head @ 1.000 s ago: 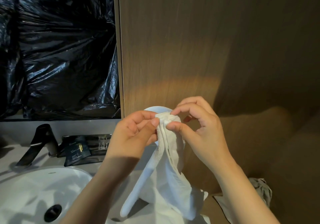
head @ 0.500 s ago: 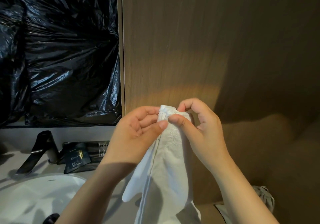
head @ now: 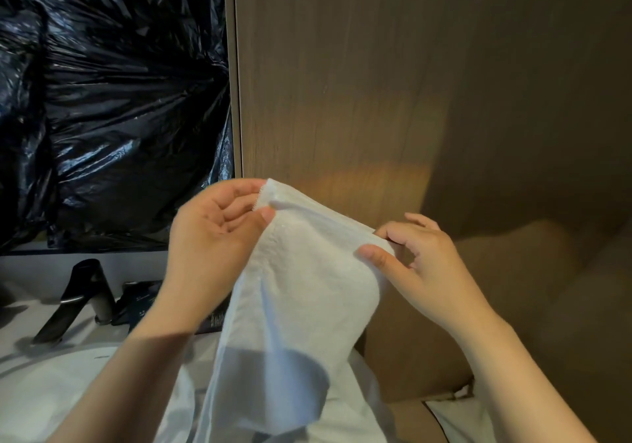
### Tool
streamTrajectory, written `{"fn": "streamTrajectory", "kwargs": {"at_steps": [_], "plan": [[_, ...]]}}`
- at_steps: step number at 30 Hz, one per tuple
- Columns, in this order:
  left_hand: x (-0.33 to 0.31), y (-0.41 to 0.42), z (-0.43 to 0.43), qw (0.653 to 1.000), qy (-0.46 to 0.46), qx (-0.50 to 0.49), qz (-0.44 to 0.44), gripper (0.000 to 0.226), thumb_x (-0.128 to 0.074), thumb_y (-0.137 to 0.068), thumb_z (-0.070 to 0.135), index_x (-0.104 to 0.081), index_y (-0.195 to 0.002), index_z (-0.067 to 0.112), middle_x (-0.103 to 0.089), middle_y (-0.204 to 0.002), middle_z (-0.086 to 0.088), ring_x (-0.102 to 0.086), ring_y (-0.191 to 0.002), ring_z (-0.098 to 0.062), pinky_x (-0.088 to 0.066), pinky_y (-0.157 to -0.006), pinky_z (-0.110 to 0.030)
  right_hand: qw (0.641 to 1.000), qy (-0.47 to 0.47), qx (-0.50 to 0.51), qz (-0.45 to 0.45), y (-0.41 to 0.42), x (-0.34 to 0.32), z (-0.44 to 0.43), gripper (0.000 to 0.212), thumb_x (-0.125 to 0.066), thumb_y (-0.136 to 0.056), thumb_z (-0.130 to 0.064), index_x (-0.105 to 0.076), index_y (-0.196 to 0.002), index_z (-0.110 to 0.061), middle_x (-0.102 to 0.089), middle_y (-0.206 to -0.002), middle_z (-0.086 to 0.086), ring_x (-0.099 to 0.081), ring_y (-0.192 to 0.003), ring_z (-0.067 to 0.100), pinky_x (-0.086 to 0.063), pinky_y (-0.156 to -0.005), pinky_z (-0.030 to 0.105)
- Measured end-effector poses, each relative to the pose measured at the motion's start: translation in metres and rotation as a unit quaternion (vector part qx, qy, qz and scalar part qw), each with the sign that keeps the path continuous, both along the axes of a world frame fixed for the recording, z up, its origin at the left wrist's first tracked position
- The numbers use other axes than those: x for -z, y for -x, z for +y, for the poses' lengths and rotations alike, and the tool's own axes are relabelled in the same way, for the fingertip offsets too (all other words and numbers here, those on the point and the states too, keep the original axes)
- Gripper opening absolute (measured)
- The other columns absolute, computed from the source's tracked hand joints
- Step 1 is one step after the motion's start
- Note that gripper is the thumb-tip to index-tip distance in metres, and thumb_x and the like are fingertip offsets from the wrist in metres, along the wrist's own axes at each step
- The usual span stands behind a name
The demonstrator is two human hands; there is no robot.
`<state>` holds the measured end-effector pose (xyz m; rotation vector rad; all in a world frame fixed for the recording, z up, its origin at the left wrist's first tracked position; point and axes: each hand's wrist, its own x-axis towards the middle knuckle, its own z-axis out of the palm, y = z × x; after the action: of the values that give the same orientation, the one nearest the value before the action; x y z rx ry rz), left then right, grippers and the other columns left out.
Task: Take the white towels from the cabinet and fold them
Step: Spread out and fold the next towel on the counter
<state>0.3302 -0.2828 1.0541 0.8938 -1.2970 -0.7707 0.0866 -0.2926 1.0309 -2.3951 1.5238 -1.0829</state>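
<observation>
A white towel (head: 307, 292) hangs in front of me, stretched along its top edge between both hands. My left hand (head: 219, 237) pinches the upper left corner between thumb and fingers. My right hand (head: 420, 264) pinches the top edge further right and lower. The towel's lower part drapes down over the counter, and its bottom end runs out of view. A wooden cabinet panel (head: 342, 83) stands behind it.
A black faucet (head: 75, 295) stands at the left over a white basin (head: 51, 391). Dark packets (head: 140, 302) lie behind the basin. Black plastic sheeting (head: 113, 100) covers the wall at upper left. Another white cloth (head: 455, 415) lies at lower right.
My hands, which held the towel bunched close together, have drawn apart. The right hand slid right and down along the edge, spreading the towel's top edge wide.
</observation>
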Motion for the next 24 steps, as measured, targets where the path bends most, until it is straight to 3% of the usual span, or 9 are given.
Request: {"fn": "streamTrajectory", "kwargs": {"at_steps": [2, 5, 9, 12, 15, 17, 20, 24], "plan": [[-0.001, -0.003, -0.002, 0.999, 0.009, -0.032, -0.037, 0.024, -0.067, -0.085, 0.003, -0.068, -0.106, 0.012, -0.075, -0.090, 0.008, -0.071, -0.082, -0.004, -0.053, -0.067, -0.012, 1.000, 0.013, 0.007, 0.027, 0.003, 0.001, 0.001, 0.034, -0.040, -0.089, -0.071, -0.054, -0.077, -0.043, -0.061, -0.078, -0.021, -0.052, -0.099, -0.012, -0.024, -0.111, 0.028], [-0.001, -0.006, -0.005, 0.993, 0.026, -0.083, -0.084, 0.023, -0.067, -0.085, 0.005, -0.069, -0.106, 0.013, -0.073, -0.087, 0.012, -0.069, -0.083, 0.003, -0.051, -0.069, -0.007, 0.997, 0.064, 0.014, 0.048, 0.002, -0.002, 0.002, 0.035, -0.041, -0.093, -0.062, -0.062, -0.085, -0.035, -0.065, -0.085, -0.017, -0.041, -0.103, -0.022, -0.025, -0.101, 0.023], [0.002, -0.012, -0.005, 0.985, 0.034, -0.123, -0.115, 0.022, -0.068, -0.086, 0.007, -0.067, -0.105, 0.017, -0.069, -0.089, 0.016, -0.066, -0.083, 0.009, -0.047, -0.069, -0.002, 0.989, 0.128, 0.009, 0.074, -0.001, -0.010, 0.000, 0.030, -0.046, -0.098, -0.043, -0.069, -0.102, -0.024, -0.067, -0.098, -0.011, -0.043, -0.096, -0.007, -0.038, -0.093, 0.028], [0.005, -0.013, -0.002, 0.985, 0.031, -0.131, -0.110, 0.022, -0.067, -0.086, 0.005, -0.067, -0.103, 0.019, -0.070, -0.085, 0.016, -0.066, -0.081, 0.008, -0.047, -0.068, -0.002, 0.989, 0.140, 0.005, 0.045, -0.003, -0.013, 0.001, 0.031, -0.049, -0.095, -0.040, -0.069, -0.108, -0.020, -0.065, -0.102, -0.007, -0.058, -0.096, 0.005, -0.052, -0.083, 0.025], [0.008, -0.012, -0.002, 0.989, 0.013, -0.118, -0.086, 0.022, -0.068, -0.085, 0.005, -0.067, -0.103, 0.018, -0.072, -0.083, 0.016, -0.068, -0.081, 0.005, -0.050, -0.069, -0.006, 0.989, 0.142, 0.030, 0.010, -0.007, -0.015, 0.000, 0.038, -0.057, -0.092, -0.038, -0.064, -0.122, -0.017, -0.060, -0.110, -0.004, -0.057, -0.096, 0.003, -0.046, -0.081, 0.010], [0.009, -0.013, -0.002, 0.990, 0.005, -0.113, -0.079, 0.022, -0.068, -0.085, 0.006, -0.068, -0.103, 0.019, -0.073, -0.086, 0.014, -0.069, -0.083, 0.002, -0.053, -0.071, -0.011, 0.991, 0.123, 0.050, 0.027, -0.006, -0.017, 0.001, 0.045, -0.055, -0.090, -0.039, -0.062, -0.128, -0.016, -0.061, -0.113, -0.001, -0.058, -0.099, 0.008, -0.050, -0.082, 0.016], [0.007, -0.011, -0.001, 0.992, 0.002, -0.106, -0.069, 0.022, -0.069, -0.084, 0.007, -0.069, -0.103, 0.018, -0.073, -0.091, 0.010, -0.070, -0.086, -0.002, -0.056, -0.075, -0.016, 0.992, 0.083, 0.057, 0.077, -0.004, -0.021, 0.003, 0.039, -0.049, -0.091, -0.041, -0.070, -0.117, -0.020, -0.064, -0.107, -0.004, -0.060, -0.097, 0.015, -0.053, -0.081, 0.027], [0.000, -0.005, 0.004, 0.997, 0.009, -0.073, -0.037, 0.022, -0.070, -0.082, 0.007, -0.070, -0.101, 0.018, -0.074, -0.092, 0.007, -0.070, -0.088, -0.004, -0.055, -0.074, -0.015, 0.994, 0.042, 0.071, 0.069, -0.003, -0.020, 0.005, 0.035, -0.041, -0.090, -0.052, -0.065, -0.101, -0.028, -0.049, -0.102, -0.016, -0.051, -0.097, 0.007, -0.048, -0.082, 0.023]]}}
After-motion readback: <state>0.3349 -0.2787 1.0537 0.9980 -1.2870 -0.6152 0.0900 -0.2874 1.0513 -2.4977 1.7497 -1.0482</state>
